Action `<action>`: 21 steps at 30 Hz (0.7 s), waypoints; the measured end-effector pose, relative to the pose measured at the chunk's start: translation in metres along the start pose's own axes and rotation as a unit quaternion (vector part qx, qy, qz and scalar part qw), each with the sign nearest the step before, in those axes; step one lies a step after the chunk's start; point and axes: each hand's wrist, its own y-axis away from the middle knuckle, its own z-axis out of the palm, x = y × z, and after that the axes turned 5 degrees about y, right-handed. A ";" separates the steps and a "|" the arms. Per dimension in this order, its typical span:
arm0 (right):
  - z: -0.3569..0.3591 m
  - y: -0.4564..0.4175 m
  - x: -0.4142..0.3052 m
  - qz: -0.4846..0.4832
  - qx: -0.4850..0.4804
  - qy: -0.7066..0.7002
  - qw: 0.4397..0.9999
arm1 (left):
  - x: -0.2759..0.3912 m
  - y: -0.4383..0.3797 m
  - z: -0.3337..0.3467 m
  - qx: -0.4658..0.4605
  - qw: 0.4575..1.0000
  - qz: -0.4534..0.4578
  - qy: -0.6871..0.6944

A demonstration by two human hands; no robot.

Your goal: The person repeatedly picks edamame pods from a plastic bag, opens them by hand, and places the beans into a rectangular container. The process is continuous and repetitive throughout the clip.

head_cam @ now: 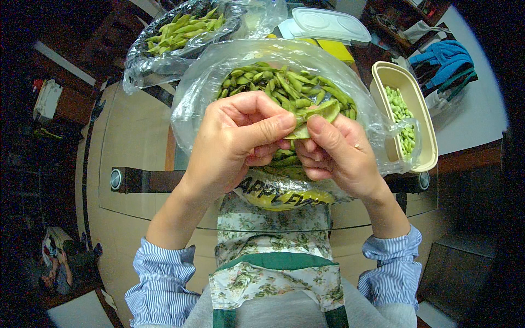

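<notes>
My left hand (242,135) and my right hand (340,147) meet over a clear plastic bag (192,106) of green soybean pods (287,84). Between the thumbs and fingers of both hands is a split pod (324,110), its pale inside showing. Whether a bean is still in it, I cannot tell. To the right, a cream oblong container (426,139) holds shelled green beans (398,106); a flap of the bag lies over its near part.
At the upper left, a plastic-lined bowl (139,61) holds more pods (184,30). A translucent lid (332,24) lies behind the bag near a yellow item (336,51). Blue cloth straps (447,61) are at the right. The glass tabletop's edge (262,231) runs before me. Another person (61,266) is far left.
</notes>
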 end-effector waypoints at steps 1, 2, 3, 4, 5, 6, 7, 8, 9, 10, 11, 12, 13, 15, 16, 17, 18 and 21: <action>-0.001 0.000 -0.002 0.014 0.024 0.009 1.000 | 0.000 0.000 0.000 -0.014 1.000 -0.004 0.021; -0.002 0.001 -0.005 0.024 0.036 0.030 0.999 | -0.001 0.000 0.002 0.000 1.000 0.007 -0.014; -0.003 0.000 -0.006 0.030 0.053 0.056 0.997 | -0.003 0.000 0.004 0.010 0.998 0.027 -0.054; -0.004 0.000 -0.007 0.038 0.067 0.072 0.994 | -0.006 0.000 0.007 0.024 0.993 0.050 -0.103; -0.005 -0.001 -0.007 0.041 0.087 0.093 0.991 | -0.008 0.001 0.010 0.029 0.984 0.085 -0.155; -0.006 -0.002 -0.008 0.043 0.106 0.109 0.987 | -0.011 0.002 0.013 0.036 0.968 0.124 -0.216; -0.007 -0.002 -0.008 0.044 0.102 0.112 0.988 | -0.013 0.003 0.016 0.043 0.946 0.162 -0.276; -0.008 -0.002 -0.009 0.043 0.095 0.110 0.988 | -0.014 0.003 0.017 0.044 0.949 0.154 -0.270; -0.009 -0.002 -0.009 0.043 0.088 0.109 0.989 | -0.014 0.003 0.018 0.044 0.952 0.150 -0.264; -0.009 -0.002 -0.010 0.043 0.088 0.115 0.989 | -0.015 0.004 0.019 0.045 0.954 0.146 -0.258; -0.009 -0.002 -0.010 0.043 0.087 0.122 0.988 | -0.016 0.004 0.020 0.046 0.958 0.147 -0.243; -0.009 -0.002 -0.011 0.044 0.088 0.129 0.987 | -0.016 0.004 0.020 0.051 0.950 0.150 -0.268; -0.009 -0.001 -0.012 0.051 0.091 0.122 0.987 | -0.017 0.004 0.020 0.057 0.944 0.158 -0.284; -0.008 0.000 -0.014 0.063 0.086 0.106 0.989 | -0.018 0.003 0.019 0.076 0.921 0.192 -0.329; -0.009 0.000 -0.015 0.078 0.083 0.103 0.988 | -0.019 0.002 0.018 0.088 0.904 0.217 -0.358; -0.009 0.001 -0.016 0.088 0.071 0.098 0.989 | -0.020 0.000 0.016 0.101 0.884 0.242 -0.386; -0.010 0.001 -0.017 0.099 0.058 0.094 0.989 | -0.022 -0.001 0.016 0.114 0.872 0.266 -0.396; -0.012 0.001 -0.015 0.077 0.013 0.107 0.991 | -0.023 -0.006 0.011 0.077 0.741 0.396 -0.537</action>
